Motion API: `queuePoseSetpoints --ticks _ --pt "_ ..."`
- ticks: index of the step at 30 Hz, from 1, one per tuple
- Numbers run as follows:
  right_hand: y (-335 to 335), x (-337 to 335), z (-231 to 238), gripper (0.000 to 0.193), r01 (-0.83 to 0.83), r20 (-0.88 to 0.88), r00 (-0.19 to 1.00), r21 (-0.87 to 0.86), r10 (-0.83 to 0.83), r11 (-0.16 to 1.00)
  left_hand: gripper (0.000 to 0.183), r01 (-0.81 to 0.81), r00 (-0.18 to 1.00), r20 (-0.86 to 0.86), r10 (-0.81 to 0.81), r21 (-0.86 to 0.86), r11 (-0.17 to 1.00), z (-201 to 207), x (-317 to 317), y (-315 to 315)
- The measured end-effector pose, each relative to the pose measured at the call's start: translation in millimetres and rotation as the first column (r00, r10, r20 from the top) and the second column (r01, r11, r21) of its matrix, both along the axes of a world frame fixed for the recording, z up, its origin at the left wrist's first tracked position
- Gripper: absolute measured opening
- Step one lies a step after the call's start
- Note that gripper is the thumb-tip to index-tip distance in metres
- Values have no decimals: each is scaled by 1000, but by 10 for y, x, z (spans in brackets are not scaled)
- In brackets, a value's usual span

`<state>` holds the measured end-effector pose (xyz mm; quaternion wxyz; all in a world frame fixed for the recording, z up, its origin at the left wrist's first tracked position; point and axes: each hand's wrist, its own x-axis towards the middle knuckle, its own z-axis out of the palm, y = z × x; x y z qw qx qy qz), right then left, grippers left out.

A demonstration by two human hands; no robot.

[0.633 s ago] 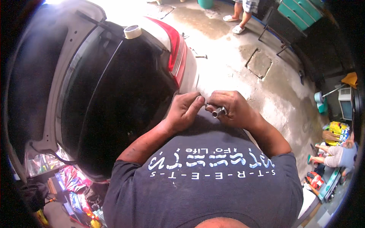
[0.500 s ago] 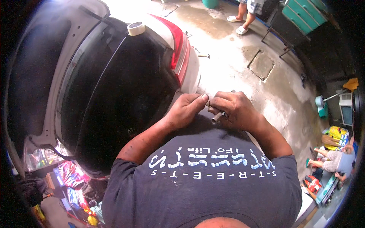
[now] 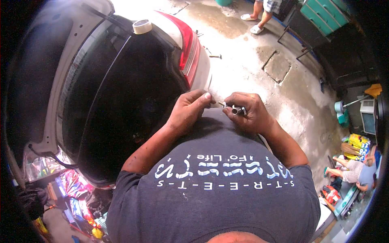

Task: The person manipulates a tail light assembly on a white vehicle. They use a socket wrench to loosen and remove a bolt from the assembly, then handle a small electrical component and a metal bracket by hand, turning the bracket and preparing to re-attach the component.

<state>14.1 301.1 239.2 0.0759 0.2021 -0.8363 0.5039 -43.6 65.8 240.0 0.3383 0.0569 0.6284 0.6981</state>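
In front of my chest, my right hand [image 3: 250, 112] is closed around a short metal tube tool [image 3: 238, 110], its hollow end facing me. At that hand's fingertips a small metal piece, like a bolt or screw [image 3: 222, 104], pokes out toward the left. My left hand [image 3: 189, 106] is a short gap away, thumb pressed against its curled fingers. Whatever sits in that pinch is too small or hidden to make out. Just left of it is the open rear of a car, with a red tail light [image 3: 189, 48] and a black inner surface [image 3: 121, 101].
A roll of tape [image 3: 142, 26] rests on the car's rear edge. On the concrete floor lies a hammer-like tool [image 3: 215, 56]. Another person's legs [image 3: 262, 16] stand at the far side, near a green drawer unit [image 3: 324, 16]. A seated person [image 3: 356, 172] is at the right.
My hands have drawn apart, the left shifting slightly left. The small metal piece now shows in the gap, and the tube in my right hand has turned and risen.
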Motion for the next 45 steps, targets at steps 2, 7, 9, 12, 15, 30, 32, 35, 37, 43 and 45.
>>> queuePoseSetpoints --ticks 2,7,9,12,15,30,32,35,37,43,45 --pt "-3 12 31 15 0 105 994 -87 9 996 29 30 983 -175 -48 -103 994 61 27 -19" --pt "-10 25 59 19 33 167 986 -111 -14 993 26 67 987 -146 -69 -22 998 72 22 -48" --pt "-8 12 76 20 37 160 987 -104 -20 994 26 84 986 -145 -82 8 996 47 18 -45" --pt "0 -6 81 19 -2 200 980 -110 24 994 29 71 986 -158 -59 69 995 -12 16 -43" --pt "-15 -24 55 17 -7 160 987 -115 25 993 27 119 989 -102 -109 100 988 12 4 -59" --pt "-34 -98 102 19 -98 118 989 47 92 994 23 126 988 -113 -109 158 979 -14 -37 -96" --pt "-55 -108 81 11 -87 39 996 5 86 996 22 135 987 -100 -122 140 981 -10 -54 -109" --pt "-79 -118 67 11 -75 13 997 -29 75 997 23 109 992 -87 -96 155 982 -18 -51 -99" --pt "-60 -115 92 14 -76 64 995 0 76 997 21 116 990 -100 -100 164 980 -43 -56 -109" --pt "-88 -118 104 14 -73 135 988 -50 79 996 18 122 985 -141 -101 151 981 -84 -73 -126" --pt "-93 -119 112 14 -76 137 987 -60 83 995 18 122 985 -140 -99 160 980 -70 -71 -129"
